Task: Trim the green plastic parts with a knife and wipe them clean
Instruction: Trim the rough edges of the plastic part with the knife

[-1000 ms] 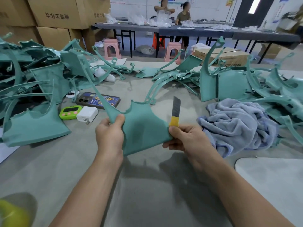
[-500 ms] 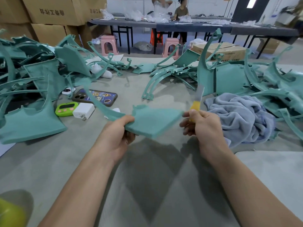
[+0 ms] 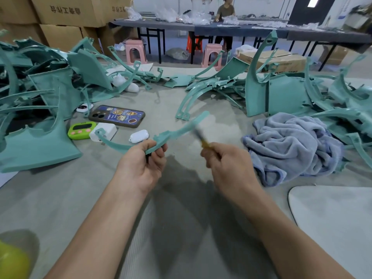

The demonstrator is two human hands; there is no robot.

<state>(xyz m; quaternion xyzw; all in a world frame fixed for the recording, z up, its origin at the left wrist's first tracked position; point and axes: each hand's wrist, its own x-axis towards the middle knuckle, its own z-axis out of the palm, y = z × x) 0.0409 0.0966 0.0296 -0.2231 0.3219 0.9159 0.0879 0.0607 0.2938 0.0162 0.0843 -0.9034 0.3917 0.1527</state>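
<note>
My left hand [image 3: 144,161] grips a green plastic part [image 3: 171,132] above the table, turned nearly edge-on, its thin curved arm reaching left. My right hand [image 3: 227,164] grips a yellow-handled knife [image 3: 202,138]; its blade is blurred and points up-left toward the part's right end. A crumpled blue-grey cloth [image 3: 291,146] lies on the table to the right of my right hand. Heaps of more green parts lie at the left [image 3: 40,109] and at the right [image 3: 285,97].
A phone [image 3: 117,116], a green timer [image 3: 81,129], a white charger [image 3: 104,132] and a white earbud case [image 3: 138,136] lie left of centre on the grey table [image 3: 181,228]. Cardboard boxes, pink stools and a far table with seated people stand behind. A white board [image 3: 338,216] lies at the right.
The green part has tipped from facing me to nearly edge-on. My right hand with the knife has swung down and left toward the part's right end. The view has dropped slightly.
</note>
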